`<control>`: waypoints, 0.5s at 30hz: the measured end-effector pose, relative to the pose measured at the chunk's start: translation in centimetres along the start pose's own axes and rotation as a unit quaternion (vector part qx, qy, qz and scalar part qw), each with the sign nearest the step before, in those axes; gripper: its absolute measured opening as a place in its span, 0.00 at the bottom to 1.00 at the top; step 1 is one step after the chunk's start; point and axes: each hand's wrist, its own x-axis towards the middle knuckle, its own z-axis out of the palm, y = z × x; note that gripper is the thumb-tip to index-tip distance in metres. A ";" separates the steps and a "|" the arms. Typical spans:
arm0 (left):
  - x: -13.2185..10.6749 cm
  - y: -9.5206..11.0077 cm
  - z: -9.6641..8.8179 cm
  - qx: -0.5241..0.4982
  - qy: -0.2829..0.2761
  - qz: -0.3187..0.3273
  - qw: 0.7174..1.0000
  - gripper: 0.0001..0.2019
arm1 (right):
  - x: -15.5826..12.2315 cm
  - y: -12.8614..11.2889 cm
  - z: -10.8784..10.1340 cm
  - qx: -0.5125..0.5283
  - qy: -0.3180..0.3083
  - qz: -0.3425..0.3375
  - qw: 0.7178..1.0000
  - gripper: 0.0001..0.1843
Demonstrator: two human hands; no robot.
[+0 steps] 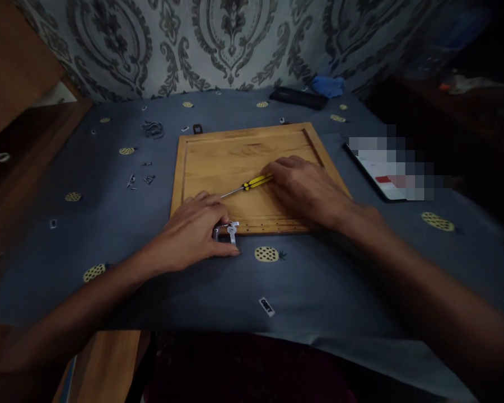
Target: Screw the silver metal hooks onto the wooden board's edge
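Observation:
A framed wooden panel point(243, 157) lies flat on the cloth-covered table, with a row of small holes along its near edge. My left hand point(193, 226) rests on the panel's near left corner. Its thumb and fingers close around a silver metal bracket point(232, 228) at that edge; part of the bracket is hidden by the fingers. In my right hand point(304, 187), above the panel, is a screwdriver point(256, 181) with a yellow and black handle. The screwdriver's thin shaft points left, and its tip ends by my left fingers.
Several screws point(149, 179) lie loose left of the panel, with a pile of dark metal pieces point(153, 129) behind them. A phone point(380, 173) lies to the right. At the back are a dark case point(298, 98) and a blue cloth point(329, 86).

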 end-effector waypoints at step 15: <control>0.0 0.0 0.0 0.009 -0.012 -0.006 1.000 0.20 | -0.7 0.4 -1.8 0.469 0.297 0.021 0.831 0.18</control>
